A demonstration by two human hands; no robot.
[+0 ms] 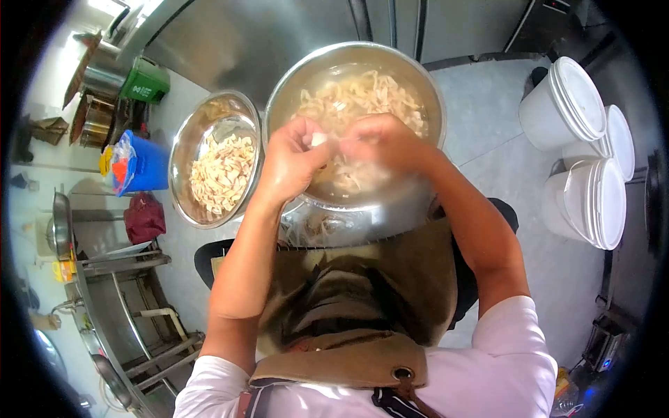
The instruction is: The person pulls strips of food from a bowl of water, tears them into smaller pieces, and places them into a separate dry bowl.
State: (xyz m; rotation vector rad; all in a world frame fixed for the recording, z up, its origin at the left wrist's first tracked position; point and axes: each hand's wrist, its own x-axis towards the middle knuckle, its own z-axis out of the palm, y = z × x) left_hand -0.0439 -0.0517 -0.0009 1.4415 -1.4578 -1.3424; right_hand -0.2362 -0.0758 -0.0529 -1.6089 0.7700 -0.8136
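Above a large steel basin (437,104) of cloudy water, my left hand (296,157) pinches a small whitish piece of food (318,139) between thumb and fingers. My right hand (383,143) is close beside it, fingers curled toward the piece and smeared by motion; what they grip cannot be made out. Pale, curly food pieces (387,94) lie in the water beyond and below my hands. To the left, a smaller steel bowl (182,150) contains a heap of similar pale, curled pieces (221,174).
White lidded buckets (557,115) stand at the right on the grey tiled floor (481,132). At the left are a blue bin (148,164), a green container (145,80) and a metal rack (139,313). A brown apron (334,292) covers my lap. Steel cabinet fronts (279,35) close off the far side.
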